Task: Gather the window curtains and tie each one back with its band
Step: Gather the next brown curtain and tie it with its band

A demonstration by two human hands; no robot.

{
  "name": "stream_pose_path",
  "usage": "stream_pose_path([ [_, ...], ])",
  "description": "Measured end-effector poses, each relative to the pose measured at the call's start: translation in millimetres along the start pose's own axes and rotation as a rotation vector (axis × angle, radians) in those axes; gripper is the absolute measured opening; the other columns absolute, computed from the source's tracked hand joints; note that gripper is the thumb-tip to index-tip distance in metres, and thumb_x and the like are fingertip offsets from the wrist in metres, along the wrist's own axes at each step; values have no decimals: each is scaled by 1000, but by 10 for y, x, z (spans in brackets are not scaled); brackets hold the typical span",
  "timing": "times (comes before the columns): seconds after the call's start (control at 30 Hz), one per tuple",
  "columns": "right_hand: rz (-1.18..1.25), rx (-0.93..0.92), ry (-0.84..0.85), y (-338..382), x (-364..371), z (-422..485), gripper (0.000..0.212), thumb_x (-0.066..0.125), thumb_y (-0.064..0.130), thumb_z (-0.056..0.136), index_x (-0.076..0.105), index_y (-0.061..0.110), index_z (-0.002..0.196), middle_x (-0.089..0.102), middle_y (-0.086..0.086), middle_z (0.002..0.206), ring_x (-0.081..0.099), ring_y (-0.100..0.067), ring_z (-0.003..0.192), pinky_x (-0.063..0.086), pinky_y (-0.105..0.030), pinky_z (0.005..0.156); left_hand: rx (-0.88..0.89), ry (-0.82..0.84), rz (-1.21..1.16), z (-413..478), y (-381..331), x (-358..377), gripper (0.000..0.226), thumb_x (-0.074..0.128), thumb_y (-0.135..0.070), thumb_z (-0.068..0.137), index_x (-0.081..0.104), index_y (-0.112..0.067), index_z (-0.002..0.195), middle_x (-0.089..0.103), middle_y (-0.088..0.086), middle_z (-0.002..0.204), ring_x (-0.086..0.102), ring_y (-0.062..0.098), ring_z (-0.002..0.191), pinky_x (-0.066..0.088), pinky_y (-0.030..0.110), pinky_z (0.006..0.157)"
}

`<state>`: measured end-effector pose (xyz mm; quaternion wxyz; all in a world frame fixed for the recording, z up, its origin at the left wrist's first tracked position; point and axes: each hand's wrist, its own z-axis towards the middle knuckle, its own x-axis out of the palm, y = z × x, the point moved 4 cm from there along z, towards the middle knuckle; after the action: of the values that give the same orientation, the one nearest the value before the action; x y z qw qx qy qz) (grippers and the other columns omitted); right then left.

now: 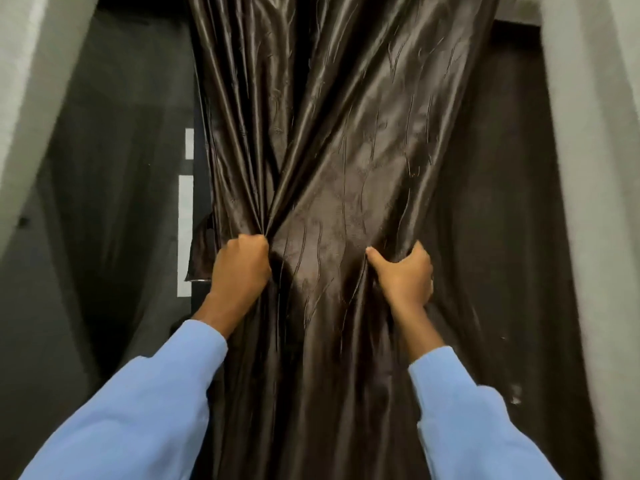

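Two hands hold one dark brown curtain (332, 140) in the middle of the view.

The left hand (242, 268) is closed in a tight fist; its grip clenches a bunch of pleats, and the folds run up from this fist like a fan. The right hand (405, 275) has a looser grip: the thumb lies on the front of the cloth and the fingers curl around the right edge of the fabric, so the cloth is pinched between them. Between both hands the shiny cloth is stretched quite flat, with a woven pattern on it. Both arms wear light blue sleeves (131, 410). The curtain hangs from above and goes down past the hands. Pale walls (595, 168) stand at both sides, and behind the curtain the opening is dark.
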<state>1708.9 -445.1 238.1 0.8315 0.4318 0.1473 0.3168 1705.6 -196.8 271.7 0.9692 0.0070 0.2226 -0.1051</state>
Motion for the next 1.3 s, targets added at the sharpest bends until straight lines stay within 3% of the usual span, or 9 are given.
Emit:
stream_pose_path([
  [0.13,146,-35,-126,117,89,-151,83,79,41,78,39,15,146,56,-6,139,52,-27,128,40,-45,102,23,-1,67,-20,19,-30,16,59,1,84,55,2,69,59,24,69,61,43,64,36,36,51],
  [0.3,189,-244,-188,346,269,-434,40,72,31,83,56,20,118,70,2,98,66,-24,92,52,-37,80,47,-39,81,-45,19,-57,20,58,4,83,52,1,65,57,24,65,60,43,60,31,35,51],
  [0.57,81,-424,132,525,957,-774,5,67,27,86,63,25,89,67,9,90,63,-16,82,43,-31,64,101,-44,-9,-60,15,-50,19,52,-7,89,57,0,72,61,22,72,62,41,66,32,33,55],
  [0.73,103,-328,141,450,1077,-867,23,66,19,78,52,32,90,56,15,93,50,-4,77,28,-27,59,57,-34,71,-71,97,-82,14,56,-1,82,54,-1,69,59,20,68,60,41,63,31,33,52],
  [0.87,444,-208,-87,382,879,-960,37,60,11,76,49,37,100,60,12,92,60,-9,78,49,-37,63,72,-23,113,-89,134,-95,15,57,9,75,52,-1,66,56,20,64,58,41,58,30,33,49],
  [0.97,558,-377,-180,444,742,-1102,50,54,3,76,50,33,115,61,5,101,62,-16,86,54,-35,74,87,-16,110,-91,147,-70,15,53,7,79,51,-4,69,58,19,69,59,41,62,30,34,51],
  [1.03,437,-566,-134,530,741,-1170,62,50,-3,75,51,32,127,55,9,112,61,-13,86,52,-25,73,80,-14,98,-81,187,-53,10,51,3,83,55,-2,75,60,19,74,60,40,67,31,35,54],
  [1.1,198,-626,-39,566,798,-1149,61,50,-2,78,56,36,126,48,11,107,57,-15,69,52,-32,60,79,-13,89,-88,219,-55,11,49,0,85,54,-3,75,60,18,75,60,40,68,32,34,54],
  [1.3,-103,-396,154,317,846,-869,46,48,2,90,67,29,123,47,-1,110,60,-26,82,53,-45,76,70,-4,101,-134,253,-104,23,53,7,80,46,-8,63,59,17,65,60,39,60,32,33,50],
])
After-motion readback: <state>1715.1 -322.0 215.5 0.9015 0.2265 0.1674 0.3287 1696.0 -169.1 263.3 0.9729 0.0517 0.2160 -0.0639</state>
